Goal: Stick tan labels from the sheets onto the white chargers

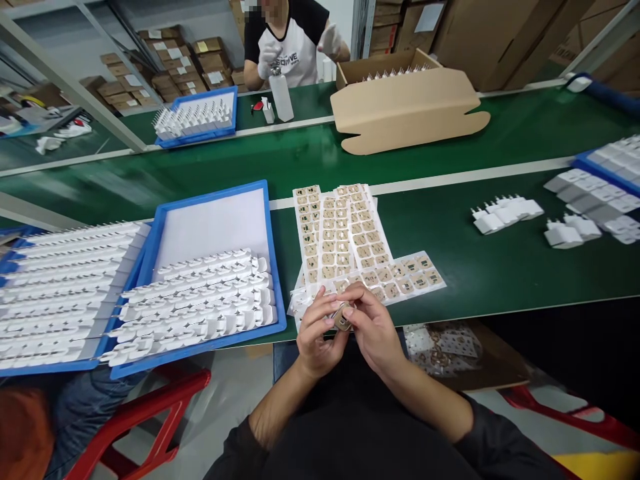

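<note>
Close to the table edge, my left hand (320, 333) and my right hand (375, 327) both grip one small plug charger (343, 317). Its upward face is covered by a tan sticker with dark slots; fingers hide its sides. My right thumb presses on that face. Just beyond my hands, sheets of tan stickers (367, 233) overlap on the green table, with one sheet (417, 275) lying crosswise nearest me. At my left, a blue-rimmed tray (215, 230) carries rows of white plug chargers (200, 307).
Another full tray of chargers (65, 293) adjoins on the left. Loose chargers (505, 212) lie at right. Across the green conveyor (300, 157) stand an open cardboard box (410, 107), a white bottle (281, 97) and a gloved co-worker (295, 40). A red stool (160, 413) is below left.
</note>
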